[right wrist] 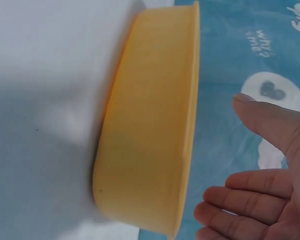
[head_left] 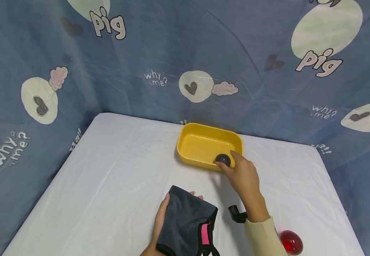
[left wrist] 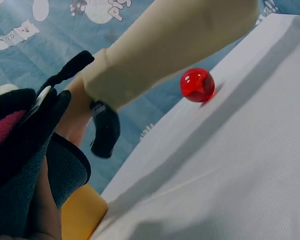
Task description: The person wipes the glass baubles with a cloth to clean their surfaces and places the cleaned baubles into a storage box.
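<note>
Backdrop cloth reads "pig" and "why? me?" behind yellow tub

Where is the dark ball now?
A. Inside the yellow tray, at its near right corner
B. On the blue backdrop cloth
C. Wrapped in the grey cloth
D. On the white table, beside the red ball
A: in the head view the dark ball lies inside the yellow tray, at its near right corner, by the right hand.

Yellow tub: smooth matt plastic. Dark ball: dull sheen. Red ball: glossy, translucent. Grey cloth: soft fleece. Desk: white matt fabric cover.
</note>
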`<control>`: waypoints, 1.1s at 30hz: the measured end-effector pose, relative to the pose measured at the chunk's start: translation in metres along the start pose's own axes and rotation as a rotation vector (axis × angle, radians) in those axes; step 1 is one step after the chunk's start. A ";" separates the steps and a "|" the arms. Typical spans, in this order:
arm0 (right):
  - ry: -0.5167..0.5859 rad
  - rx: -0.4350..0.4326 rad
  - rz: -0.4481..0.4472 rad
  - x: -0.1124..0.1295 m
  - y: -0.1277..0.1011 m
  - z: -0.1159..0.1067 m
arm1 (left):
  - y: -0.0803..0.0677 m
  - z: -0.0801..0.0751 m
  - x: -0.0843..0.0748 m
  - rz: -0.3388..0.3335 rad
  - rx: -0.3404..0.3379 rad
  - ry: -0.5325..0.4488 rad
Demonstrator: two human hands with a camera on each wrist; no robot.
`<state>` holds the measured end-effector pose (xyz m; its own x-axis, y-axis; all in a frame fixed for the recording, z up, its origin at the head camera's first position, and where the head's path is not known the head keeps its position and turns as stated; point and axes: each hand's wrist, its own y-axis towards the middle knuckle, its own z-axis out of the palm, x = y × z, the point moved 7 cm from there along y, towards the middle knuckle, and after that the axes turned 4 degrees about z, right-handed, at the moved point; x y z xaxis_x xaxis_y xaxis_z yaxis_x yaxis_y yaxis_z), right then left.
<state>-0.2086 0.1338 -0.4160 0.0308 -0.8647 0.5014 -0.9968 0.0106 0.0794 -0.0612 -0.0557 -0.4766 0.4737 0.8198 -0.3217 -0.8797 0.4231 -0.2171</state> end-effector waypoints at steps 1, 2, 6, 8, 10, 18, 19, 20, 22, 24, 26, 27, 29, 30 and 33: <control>0.005 -0.016 -0.011 0.000 -0.004 -0.003 | 0.000 0.000 0.000 0.001 -0.003 -0.005; 0.012 -0.030 -0.023 0.000 -0.009 -0.005 | -0.001 0.000 0.000 0.001 -0.006 -0.007; 0.019 -0.055 -0.015 -0.008 -0.026 -0.016 | 0.000 0.000 0.001 -0.005 -0.019 -0.015; 0.015 -0.051 0.010 -0.014 -0.035 -0.022 | 0.001 0.000 0.001 -0.003 -0.026 -0.008; -0.007 -0.034 0.046 -0.021 -0.045 -0.027 | 0.002 0.001 0.001 -0.004 -0.028 -0.004; -0.096 0.036 0.190 -0.067 -0.090 -0.048 | 0.006 0.002 0.002 -0.013 -0.060 -0.040; -0.111 0.042 0.201 -0.073 -0.096 -0.049 | 0.006 0.002 0.001 -0.013 -0.063 -0.045; -0.128 0.051 0.211 -0.080 -0.102 -0.050 | 0.006 0.002 0.001 -0.013 -0.065 -0.046; -0.153 0.054 0.222 -0.094 -0.115 -0.052 | 0.006 0.003 0.001 -0.014 -0.065 -0.052; -0.174 0.044 0.232 -0.107 -0.127 -0.056 | 0.006 0.004 0.001 -0.019 -0.063 -0.049; -0.182 0.042 0.246 -0.119 -0.138 -0.058 | 0.006 0.005 0.002 -0.022 -0.059 -0.044; -0.190 0.040 0.256 -0.125 -0.142 -0.060 | 0.005 0.005 0.002 -0.023 -0.058 -0.040; -0.206 0.076 0.295 -0.136 -0.148 -0.061 | 0.005 0.006 0.003 -0.025 -0.054 -0.028; -0.216 0.108 0.318 -0.142 -0.150 -0.060 | 0.005 0.006 0.003 -0.026 -0.052 -0.023; -0.241 0.219 0.391 -0.159 -0.155 -0.057 | 0.005 0.007 0.004 -0.027 -0.051 -0.020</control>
<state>-0.0549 0.2977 -0.4591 -0.3401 -0.9086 0.2423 -0.9231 0.2735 -0.2702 -0.0636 -0.0475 -0.4722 0.4955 0.8164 -0.2966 -0.8633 0.4250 -0.2724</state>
